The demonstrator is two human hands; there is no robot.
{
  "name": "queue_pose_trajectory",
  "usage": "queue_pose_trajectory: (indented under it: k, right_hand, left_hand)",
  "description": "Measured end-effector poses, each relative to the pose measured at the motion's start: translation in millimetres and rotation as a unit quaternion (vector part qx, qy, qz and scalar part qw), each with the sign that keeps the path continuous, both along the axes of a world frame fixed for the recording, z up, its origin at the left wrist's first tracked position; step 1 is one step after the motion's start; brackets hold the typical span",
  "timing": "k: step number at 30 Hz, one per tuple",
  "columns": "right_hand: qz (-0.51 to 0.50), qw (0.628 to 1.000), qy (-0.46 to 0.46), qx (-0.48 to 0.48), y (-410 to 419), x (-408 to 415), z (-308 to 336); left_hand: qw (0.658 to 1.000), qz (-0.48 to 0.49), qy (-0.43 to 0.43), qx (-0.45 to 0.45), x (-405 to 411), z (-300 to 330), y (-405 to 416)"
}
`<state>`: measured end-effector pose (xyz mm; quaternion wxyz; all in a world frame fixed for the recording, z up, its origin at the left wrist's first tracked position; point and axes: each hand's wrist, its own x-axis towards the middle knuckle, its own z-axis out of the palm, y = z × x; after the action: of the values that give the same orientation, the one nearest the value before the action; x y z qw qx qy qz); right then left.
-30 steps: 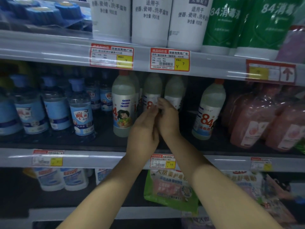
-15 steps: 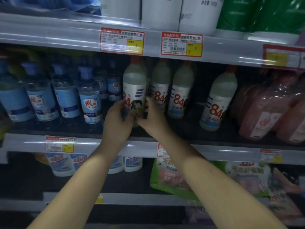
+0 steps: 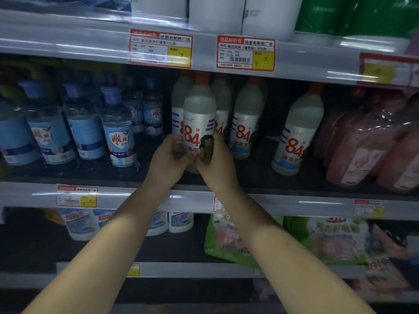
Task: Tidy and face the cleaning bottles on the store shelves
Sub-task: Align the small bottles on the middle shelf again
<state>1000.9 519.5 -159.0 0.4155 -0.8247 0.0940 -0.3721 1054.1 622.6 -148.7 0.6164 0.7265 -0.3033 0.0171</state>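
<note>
While both hands clasp the lower body of the front 84 bottle (image 3: 199,123) at the lip of the middle shelf (image 3: 294,203), left hand (image 3: 169,158) and right hand (image 3: 217,162) curled round its sides, the low grip leaves the tall top free to tip. Turning it carelessly could knock the 84 bottles just behind (image 3: 246,123), or leave its label slightly off-centre.

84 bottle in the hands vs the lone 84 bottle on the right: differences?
The held 84 bottle is gripped low by the left hand and right hand; the lone 84 bottle stands untouched. The held one is upright; the lone one looks tilted. Both have orange caps and red 84 labels.
</note>
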Motion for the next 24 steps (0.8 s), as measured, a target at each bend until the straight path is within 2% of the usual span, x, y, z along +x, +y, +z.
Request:
queue_pose_trajectory:
  k: [10, 17, 24]
  right_hand:
    - [0.059, 0.996, 0.052, 0.037, -5.0, 1.7, 1.0]
    - [0.075, 0.994, 0.063, 0.043, -6.4, -1.7, 4.1]
    - [0.101, 0.988, 0.114, 0.014, -10.1, -3.0, 5.8]
  left_hand:
    - [0.999, -0.038, 0.02, 0.018, 15.6, -2.4, -5.9]
    - [0.999, -0.029, -0.003, 0.02, 12.9, -5.1, -6.3]
    - [0.999, -0.021, 0.014, -0.025, 13.3, -3.6, 0.8]
